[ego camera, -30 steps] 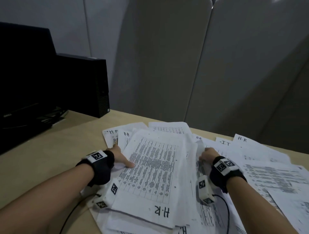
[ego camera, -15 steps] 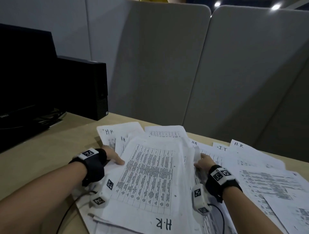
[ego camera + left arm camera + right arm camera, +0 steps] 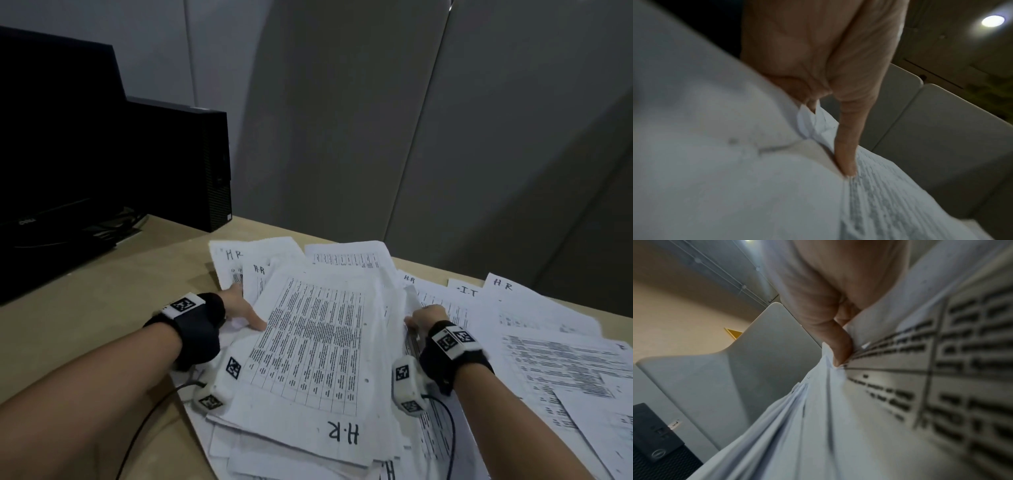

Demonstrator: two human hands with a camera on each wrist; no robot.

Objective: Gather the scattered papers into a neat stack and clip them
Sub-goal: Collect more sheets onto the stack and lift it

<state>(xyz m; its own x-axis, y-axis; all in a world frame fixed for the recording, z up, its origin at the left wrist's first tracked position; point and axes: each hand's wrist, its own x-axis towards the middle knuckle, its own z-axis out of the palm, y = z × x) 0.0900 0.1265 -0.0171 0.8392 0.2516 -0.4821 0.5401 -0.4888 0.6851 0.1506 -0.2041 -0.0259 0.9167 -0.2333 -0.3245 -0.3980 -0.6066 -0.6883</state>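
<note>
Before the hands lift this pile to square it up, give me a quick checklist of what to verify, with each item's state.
1. Left hand has hold of the pile of papers: ok, thumb on top at the left edge, fingers hidden beneath.
2. Right hand has hold of the right edge: ok, thumb pinches the sheets.
3. Edges aligned: not ok, sheets fan out at the near end.
4. All papers gathered: not ok, loose sheets lie spread to the right, one marked I.T.
5. Clip within reach: cannot tell, none in view.
6. Wrist cable clear of the pile: not ok, it lies across the sheets.
</note>
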